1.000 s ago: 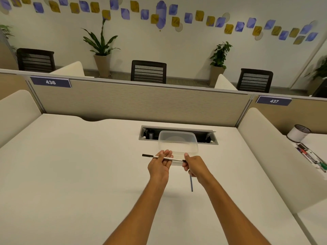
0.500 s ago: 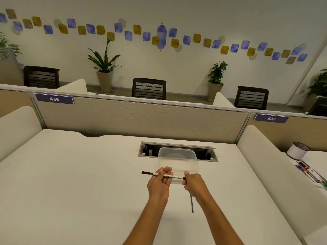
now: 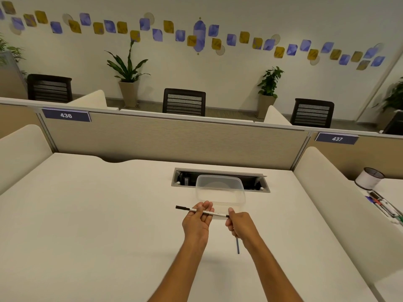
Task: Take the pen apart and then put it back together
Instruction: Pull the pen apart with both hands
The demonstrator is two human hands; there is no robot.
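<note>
Slim white pen [image 3: 204, 212] with a black cap (held level): left hand [image 3: 197, 223] fingers pinch its middle, right hand [image 3: 238, 225] grips its end.

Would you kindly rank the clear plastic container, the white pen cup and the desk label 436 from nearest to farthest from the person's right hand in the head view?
From the right hand:
1. Clear plastic container, just beyond the hand, mid-desk.
2. White pen cup, on the neighbouring desk to the right.
3. Label 436, on the partition, far left.
</note>
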